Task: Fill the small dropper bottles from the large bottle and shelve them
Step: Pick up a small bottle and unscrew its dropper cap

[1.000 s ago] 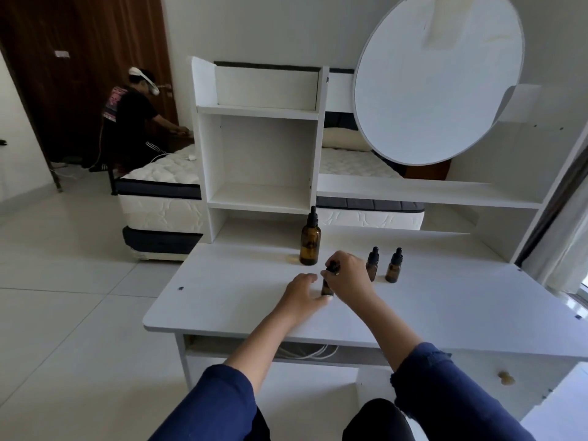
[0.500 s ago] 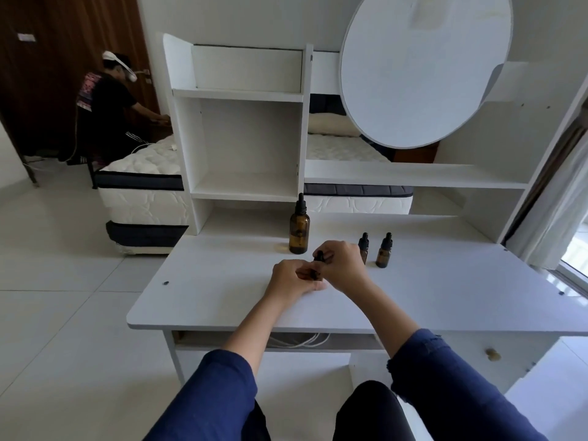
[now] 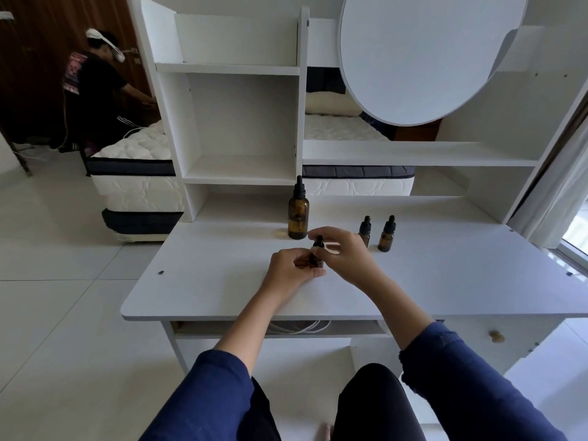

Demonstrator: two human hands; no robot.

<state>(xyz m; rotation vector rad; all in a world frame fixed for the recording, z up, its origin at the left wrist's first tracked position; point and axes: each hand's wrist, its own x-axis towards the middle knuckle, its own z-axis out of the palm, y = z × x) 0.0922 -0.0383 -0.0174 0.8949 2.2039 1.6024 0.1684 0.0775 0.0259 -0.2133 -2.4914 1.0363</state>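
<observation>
Head: small amber bottle (image 3: pixel 317 261), black-capped

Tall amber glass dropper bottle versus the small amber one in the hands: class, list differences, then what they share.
The tall amber glass dropper bottle is much taller and wider than the small amber glass bottle. The tall bottle stands untouched on the white desk; the left hand grips the small bottle while the right hand pinches its cap. Both are amber with black dropper caps.
</observation>
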